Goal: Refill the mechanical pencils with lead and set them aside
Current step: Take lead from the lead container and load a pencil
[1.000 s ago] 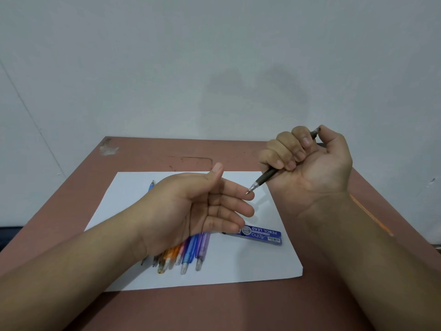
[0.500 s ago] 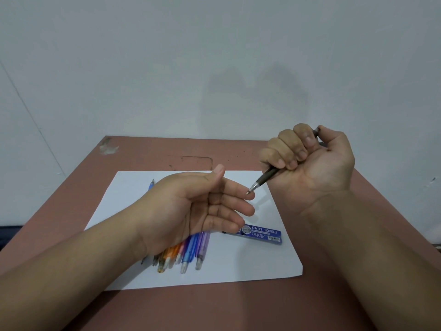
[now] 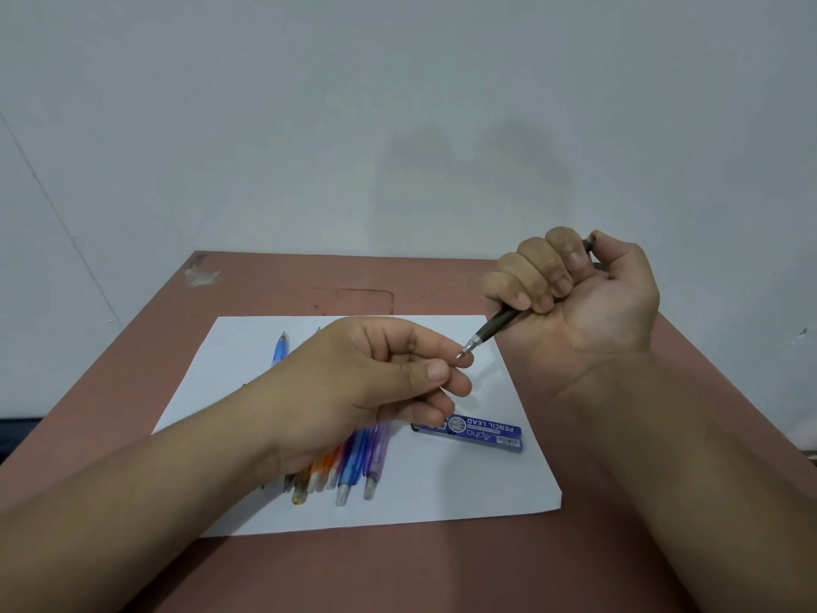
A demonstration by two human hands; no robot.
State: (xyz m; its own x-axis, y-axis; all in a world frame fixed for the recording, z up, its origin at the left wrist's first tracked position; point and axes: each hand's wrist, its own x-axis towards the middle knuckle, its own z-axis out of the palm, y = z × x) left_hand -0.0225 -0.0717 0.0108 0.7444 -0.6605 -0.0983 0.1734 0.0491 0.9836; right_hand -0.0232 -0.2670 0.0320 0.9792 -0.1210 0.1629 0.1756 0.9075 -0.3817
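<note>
Gripping the dark pencil (image 3: 495, 326) fist-style, right hand (image 3: 588, 303) raised; left hand (image 3: 367, 382) fingers curled, empty.

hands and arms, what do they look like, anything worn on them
Both forearms are bare up to the frame edge, with no sleeves showing. The left hand and right hand wear no gloves, rings, watch or bands that show. The visible fingernails are short and unpainted.

Matt white paper sheet (image 3: 442, 493), translucent glossy plastic pencils (image 3: 353, 462).
</note>
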